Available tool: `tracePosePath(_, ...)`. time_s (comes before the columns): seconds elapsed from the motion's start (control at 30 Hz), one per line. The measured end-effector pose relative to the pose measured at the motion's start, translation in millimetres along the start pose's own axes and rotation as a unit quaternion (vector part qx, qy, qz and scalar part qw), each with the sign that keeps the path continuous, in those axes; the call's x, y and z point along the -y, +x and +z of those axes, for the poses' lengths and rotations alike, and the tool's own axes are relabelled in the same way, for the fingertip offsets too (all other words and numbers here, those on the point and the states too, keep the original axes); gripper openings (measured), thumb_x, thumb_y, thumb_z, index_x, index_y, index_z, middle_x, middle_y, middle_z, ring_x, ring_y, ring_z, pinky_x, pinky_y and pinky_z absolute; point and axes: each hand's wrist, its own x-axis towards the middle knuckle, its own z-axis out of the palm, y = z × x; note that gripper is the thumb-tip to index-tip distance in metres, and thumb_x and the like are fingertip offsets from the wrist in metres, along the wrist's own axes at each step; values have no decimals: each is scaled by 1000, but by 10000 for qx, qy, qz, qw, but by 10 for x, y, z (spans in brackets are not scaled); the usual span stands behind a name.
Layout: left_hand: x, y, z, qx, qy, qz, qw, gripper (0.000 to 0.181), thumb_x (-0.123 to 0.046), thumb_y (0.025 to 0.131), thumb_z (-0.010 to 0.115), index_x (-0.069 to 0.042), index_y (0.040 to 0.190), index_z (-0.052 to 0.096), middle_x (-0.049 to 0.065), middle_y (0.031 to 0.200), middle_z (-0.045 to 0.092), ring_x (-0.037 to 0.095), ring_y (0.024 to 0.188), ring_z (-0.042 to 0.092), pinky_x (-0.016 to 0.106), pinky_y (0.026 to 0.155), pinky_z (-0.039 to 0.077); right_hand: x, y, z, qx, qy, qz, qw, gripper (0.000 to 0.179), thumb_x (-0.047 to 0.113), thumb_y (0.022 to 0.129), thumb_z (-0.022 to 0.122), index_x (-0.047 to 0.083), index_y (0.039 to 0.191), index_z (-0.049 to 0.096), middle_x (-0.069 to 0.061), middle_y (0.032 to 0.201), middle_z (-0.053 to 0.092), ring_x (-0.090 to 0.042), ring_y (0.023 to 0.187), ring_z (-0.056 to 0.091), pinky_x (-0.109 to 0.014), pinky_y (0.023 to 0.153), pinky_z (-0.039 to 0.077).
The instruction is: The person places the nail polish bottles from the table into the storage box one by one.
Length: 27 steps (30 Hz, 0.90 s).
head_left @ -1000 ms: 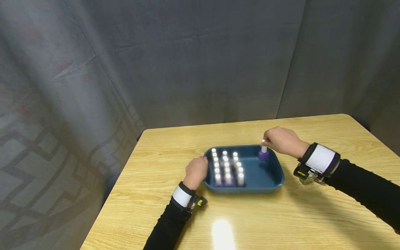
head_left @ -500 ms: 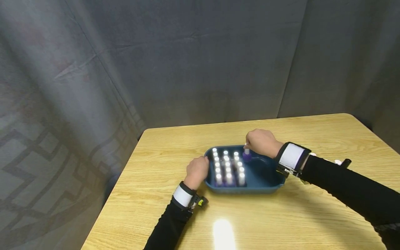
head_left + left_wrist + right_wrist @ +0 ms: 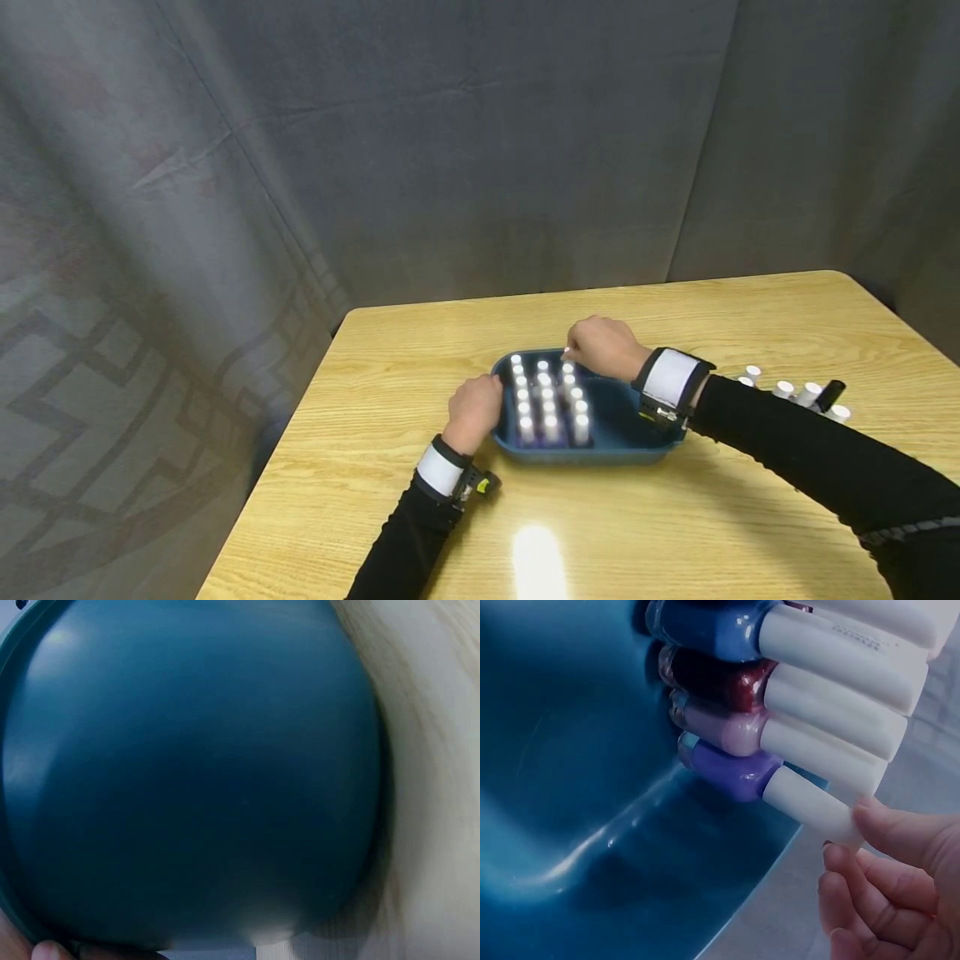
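Note:
My right hand (image 3: 606, 346) pinches the white cap of a purple nail polish bottle (image 3: 731, 772) between thumb and fingertips. That bottle stands at the back end of the third row, inside the blue tray (image 3: 592, 457). Beside it in the right wrist view are a pink bottle (image 3: 724, 727), a dark red bottle (image 3: 720, 682) and a blue bottle (image 3: 705, 630), all white-capped. My left hand (image 3: 474, 408) grips the tray's left rim. In the left wrist view the tray's outer wall fills most of the frame, with a fingertip (image 3: 49, 950) at its rim.
Three rows of white-capped bottles (image 3: 548, 400) fill the tray's left part; bare tray floor shows to their right. More white-capped bottles (image 3: 783, 389) and one black cap (image 3: 830, 395) stand on the wooden table (image 3: 375, 400) beyond my right forearm. A grey curtain (image 3: 480, 167) hangs behind.
My right hand has moved left across the tray with the purple nail polish bottle, from the back right corner to the third row's back end. My left hand stays at the rim.

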Motion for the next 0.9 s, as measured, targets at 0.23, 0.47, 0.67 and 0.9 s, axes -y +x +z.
tracePosePath(0.23, 0, 2, -7, -24, 30, 11, 10000, 45, -30, 99, 34, -2, 82, 65, 15, 75, 66, 26, 64, 62, 35, 46, 46, 15, 13, 47, 40, 109, -16, 9999, 22, 23, 81, 69, 12, 63, 63, 4, 55, 52, -9, 50, 43, -23, 43, 30)
tracePosePath(0.47, 10, 7, -2, -33, 22, 7, 10000, 45, -30, 99, 35, -2, 81, 65, 15, 75, 66, 25, 63, 62, 34, 46, 45, 21, 9, 56, 157, 163, -38, 9997, 20, 24, 84, 66, 11, 68, 65, 3, 57, 55, -9, 50, 45, -23, 43, 31)
tracePosePath(0.67, 7, 10, 5, -3, 47, -17, 10000, 46, -30, 99, 34, -2, 79, 65, 15, 75, 66, 25, 63, 62, 34, 46, 45, -11, -73, -4, 11, 302, -63, 9995, 21, 25, 88, 61, 7, 85, 70, -2, 71, 65, -9, 53, 51, -24, 45, 37)
tracePosePath(0.9, -7, 23, 15, 23, 43, 44, 10000, 47, -30, 99, 34, -2, 76, 63, 13, 70, 63, 22, 57, 58, 31, 43, 42, -158, -260, -82, 815, 1569, 479, 9831, 47, 33, 97, 44, 1, 69, 63, -4, 54, 55, -12, 48, 51, -26, 54, 43)
